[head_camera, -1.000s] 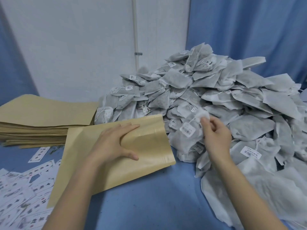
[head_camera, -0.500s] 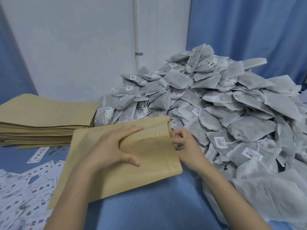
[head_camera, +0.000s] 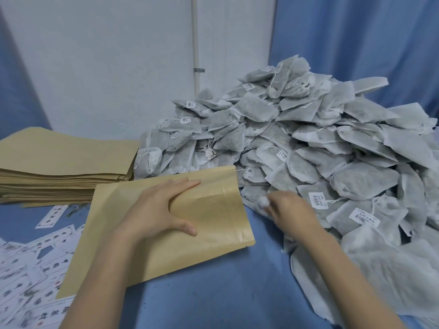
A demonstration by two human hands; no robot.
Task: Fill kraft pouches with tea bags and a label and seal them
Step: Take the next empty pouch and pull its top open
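The kraft pouch [head_camera: 166,233] lies flat on the blue counter [head_camera: 225,293], its open mouth turned toward the heap of tea bags [head_camera: 320,148]. It looks like light, thin, creasable paper that will slide on the cloth, so pin it as you do now. Your left hand [head_camera: 161,207] rests on it with fingers straight and thumb spread. Take a tea bag by its gathered top, where the soft, limp, nearly weightless fabric bunches; squeezing the body risks crushing the leaf. Your right hand [head_camera: 292,210] is just beside the pouch mouth at the foot of the heap, blurred, and seems to pinch a white bunched tip [head_camera: 263,201]; you cannot be sure that grip is secure.
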